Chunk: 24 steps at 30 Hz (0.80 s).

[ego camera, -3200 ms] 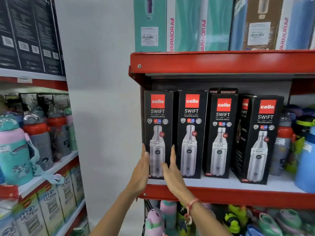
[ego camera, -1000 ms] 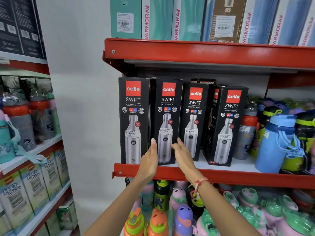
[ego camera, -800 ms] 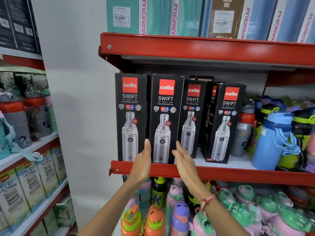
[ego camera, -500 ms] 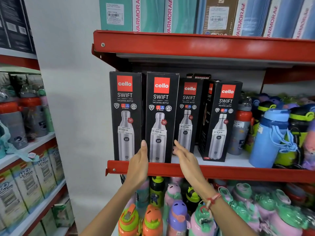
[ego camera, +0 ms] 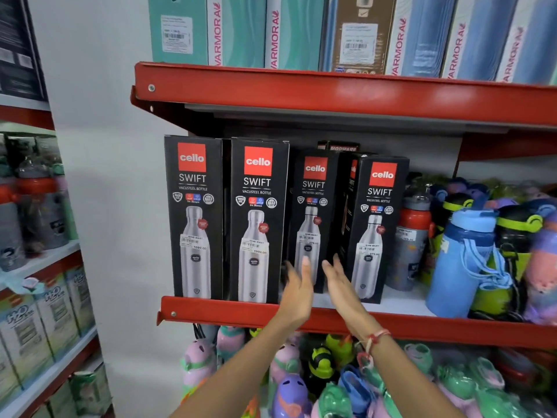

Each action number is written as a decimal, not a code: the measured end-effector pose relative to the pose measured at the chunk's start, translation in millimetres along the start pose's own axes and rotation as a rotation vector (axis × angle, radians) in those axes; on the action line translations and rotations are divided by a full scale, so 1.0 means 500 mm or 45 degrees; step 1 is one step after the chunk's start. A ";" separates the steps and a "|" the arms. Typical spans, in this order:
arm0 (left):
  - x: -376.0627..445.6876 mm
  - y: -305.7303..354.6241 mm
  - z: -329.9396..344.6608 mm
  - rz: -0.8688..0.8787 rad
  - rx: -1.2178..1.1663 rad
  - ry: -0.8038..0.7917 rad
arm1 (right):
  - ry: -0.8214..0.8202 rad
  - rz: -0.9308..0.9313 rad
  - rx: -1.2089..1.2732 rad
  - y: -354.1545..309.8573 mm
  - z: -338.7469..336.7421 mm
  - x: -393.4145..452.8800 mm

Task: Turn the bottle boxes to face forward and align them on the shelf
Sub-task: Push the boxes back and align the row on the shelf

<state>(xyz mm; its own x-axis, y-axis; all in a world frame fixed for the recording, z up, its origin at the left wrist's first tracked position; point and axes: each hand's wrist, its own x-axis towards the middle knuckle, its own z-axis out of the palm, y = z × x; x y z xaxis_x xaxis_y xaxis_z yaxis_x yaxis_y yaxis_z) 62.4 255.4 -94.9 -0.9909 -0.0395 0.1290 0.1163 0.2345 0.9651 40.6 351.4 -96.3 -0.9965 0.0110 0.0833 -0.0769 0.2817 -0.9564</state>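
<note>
While the two leftmost boxes [ego camera: 193, 217] stand square at the shelf [ego camera: 229, 309] lip, both hands flank the third box [ego camera: 312, 218], set further back. The left hand [ego camera: 297, 294] and right hand [ego camera: 340, 286] are spread, fingers gripping nothing. Next, I judge, comes pulling this box forward level. The fourth box [ego camera: 375, 230] sits angled; blur hides fingertip contact.

The bottle boxes [ego camera: 257, 220] are black with red logo squares and silver bottle pictures; the shelf [ego camera: 422, 327] edge is red; boxes above [ego camera: 238, 31] are teal and blue.
</note>
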 end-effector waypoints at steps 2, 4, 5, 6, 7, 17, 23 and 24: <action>0.017 0.015 0.004 -0.042 -0.017 0.074 | -0.053 -0.012 0.019 0.000 0.001 0.012; 0.020 0.024 0.004 -0.059 -0.006 0.125 | -0.092 -0.045 0.014 -0.002 0.002 0.016; 0.018 0.021 0.004 -0.056 -0.002 0.138 | -0.101 -0.063 -0.006 -0.002 0.001 0.013; 0.011 0.015 0.003 -0.043 -0.005 0.142 | -0.108 -0.078 -0.033 0.001 -0.001 0.010; 0.001 0.007 0.003 -0.018 -0.012 0.143 | -0.114 -0.093 -0.063 0.005 -0.004 0.006; -0.093 -0.015 -0.028 0.050 -0.033 0.221 | -0.189 -0.220 -0.209 0.034 -0.050 -0.069; -0.111 -0.004 -0.027 0.108 0.002 0.257 | -0.210 -0.222 -0.193 0.033 -0.065 -0.083; -0.111 -0.006 -0.024 0.146 0.090 0.303 | -0.195 -0.235 -0.196 0.032 -0.070 -0.087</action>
<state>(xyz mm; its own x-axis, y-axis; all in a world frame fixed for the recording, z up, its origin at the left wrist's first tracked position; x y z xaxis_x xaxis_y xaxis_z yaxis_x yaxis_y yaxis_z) 117.9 245.2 -102.4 -0.9264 -0.2342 0.2950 0.2137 0.3179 0.9237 83.9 389.2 -105.5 -0.9605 -0.1960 0.1975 -0.2631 0.4082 -0.8742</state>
